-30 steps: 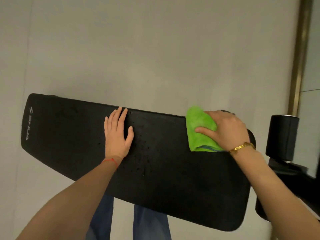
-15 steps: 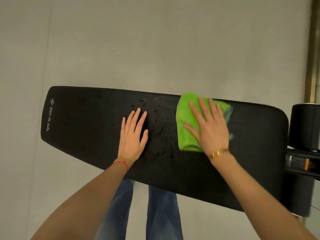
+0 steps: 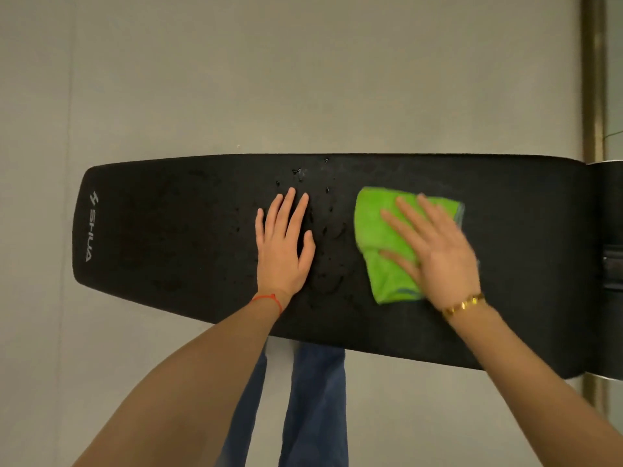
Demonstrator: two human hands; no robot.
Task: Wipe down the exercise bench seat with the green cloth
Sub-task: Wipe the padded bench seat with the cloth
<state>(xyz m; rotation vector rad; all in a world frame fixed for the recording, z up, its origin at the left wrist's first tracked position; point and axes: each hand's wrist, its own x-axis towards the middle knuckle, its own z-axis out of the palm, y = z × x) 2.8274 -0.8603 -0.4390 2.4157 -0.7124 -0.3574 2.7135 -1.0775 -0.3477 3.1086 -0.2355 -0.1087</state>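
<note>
From the head view, the long black padded exercise bench seat (image 3: 168, 237) runs across the frame, its surface beaded with water droplets (image 3: 323, 210) near the middle. The left hand (image 3: 283, 251) lies flat at centre, fingers extended and close together. At three o'clock from it, the right hand (image 3: 435, 251), fingers spread, presses the folded green microfibre cloth (image 3: 377, 224) flat on the seat.
</note>
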